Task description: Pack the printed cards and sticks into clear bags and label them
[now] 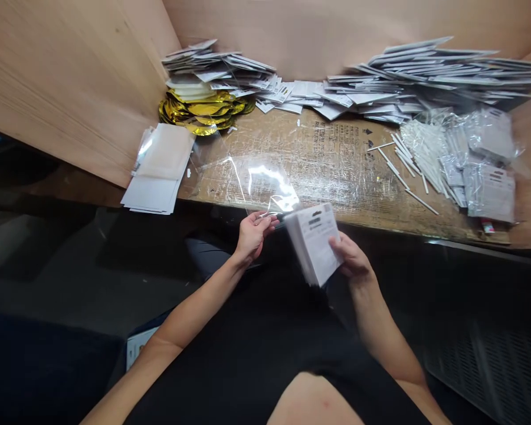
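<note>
Head view first: what's in the hands?

The right hand [351,257] is closed on a stack of white printed cards [312,245], gripping its lower edge and holding it up in the air, just off the front of the bench [327,153]. The left hand [254,236] lies palm up beside the stack, its fingers [268,219] curled at a clear plastic bag [265,186] that trails over the bench. Blur hides whether they pinch the plastic or only touch it.

How would those two handle?

Light, I'd judge. The cards seem stiff as a block, but they could fan or slide apart, so I'd hold them squarely by opposite edges. The bag looks thin, slippery and easy to crumple; its rim seems the place to take it.

What lies further along the bench?

Gold foil discs [203,112], heaps of white packets [416,77], loose white sticks [407,165] and sealed clear packs [491,192].
</note>
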Demonstrator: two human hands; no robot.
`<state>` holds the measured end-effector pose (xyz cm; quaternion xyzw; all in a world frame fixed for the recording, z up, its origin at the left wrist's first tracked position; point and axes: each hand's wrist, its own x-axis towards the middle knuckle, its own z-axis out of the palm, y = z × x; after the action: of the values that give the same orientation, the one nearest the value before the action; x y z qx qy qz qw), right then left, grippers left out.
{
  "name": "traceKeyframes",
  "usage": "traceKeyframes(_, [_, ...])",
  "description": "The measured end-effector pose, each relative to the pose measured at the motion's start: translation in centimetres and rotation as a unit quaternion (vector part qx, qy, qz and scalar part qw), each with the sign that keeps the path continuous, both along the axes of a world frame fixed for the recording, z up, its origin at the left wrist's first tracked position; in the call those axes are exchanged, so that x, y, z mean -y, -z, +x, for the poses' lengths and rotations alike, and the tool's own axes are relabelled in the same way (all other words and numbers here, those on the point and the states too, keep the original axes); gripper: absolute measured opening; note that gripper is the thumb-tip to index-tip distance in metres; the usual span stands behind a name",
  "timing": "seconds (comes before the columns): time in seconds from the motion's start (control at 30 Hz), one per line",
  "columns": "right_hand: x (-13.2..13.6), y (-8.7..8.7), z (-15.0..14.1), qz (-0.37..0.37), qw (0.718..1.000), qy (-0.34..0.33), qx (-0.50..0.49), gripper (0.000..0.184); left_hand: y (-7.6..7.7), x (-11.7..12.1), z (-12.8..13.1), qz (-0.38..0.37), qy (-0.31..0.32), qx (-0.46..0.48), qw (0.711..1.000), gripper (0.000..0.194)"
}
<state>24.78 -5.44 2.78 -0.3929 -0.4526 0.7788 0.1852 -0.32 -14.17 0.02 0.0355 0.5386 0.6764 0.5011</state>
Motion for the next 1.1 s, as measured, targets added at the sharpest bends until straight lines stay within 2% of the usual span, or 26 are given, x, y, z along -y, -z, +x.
traceKeyframes(0.1, [-0.3, -0.9, -0.9, -0.087, 0.983, -0.153, -0.047, 0.066, -0.1, -0.6, 0.3, 0.012, 0.015, 0.006, 1.000, 0.038])
traceKeyframes(0.17, [-0.8, -1.1, -2.2, -0.118, 0.968, -0.211, -0.060, 0.062, -0.2, -0.8, 0.2, 0.016, 0.050, 0.003, 0.999, 0.043])
traceKeyframes(0.27, [-2.0, -1.1, -3.7, -0.127, 0.960, -0.246, -0.048, 0.058, -0.5, -0.6, -0.2, 0.013, 0.110, -0.001, 0.994, 0.053])
traceKeyframes(0.4, [-3.4, -1.2, -3.9, -0.116, 0.959, -0.258, -0.007, 0.056, -1.0, -0.2, -1.0, -0.001, 0.165, -0.005, 0.986, 0.068])
traceKeyframes(0.5, [-3.7, -1.5, -3.2, -0.092, 0.968, -0.234, 0.018, 0.057, -1.5, 0.3, -1.3, 0.000, 0.169, -0.010, 0.986, 0.068])
traceKeyframes(0.67, [-2.8, -2.7, -2.2, -0.013, 0.984, -0.163, 0.075, 0.061, -2.4, 1.3, -1.1, 0.014, 0.154, -0.032, 0.988, 0.053])
traceKeyframes(0.77, [-1.5, -3.5, -2.1, 0.065, 0.981, -0.124, 0.132, 0.058, -2.4, 1.5, 0.1, 0.027, 0.128, -0.047, 0.990, 0.055])
traceKeyframes(0.9, [0.2, -3.9, -2.7, 0.198, 0.962, -0.055, 0.182, 0.048, -2.0, 0.8, 2.2, 0.043, 0.087, -0.024, 0.995, 0.061])
traceKeyframes(1.0, [0.5, -3.7, -3.2, 0.256, 0.953, 0.003, 0.159, 0.050, -2.0, 0.0, 3.0, 0.081, 0.064, -0.013, 0.995, 0.062])
traceKeyframes(1.1, [0.0, -3.3, -3.9, 0.279, 0.956, 0.035, 0.085, 0.066, -2.6, -0.9, 2.4, 0.129, 0.074, -0.036, 0.988, 0.062])
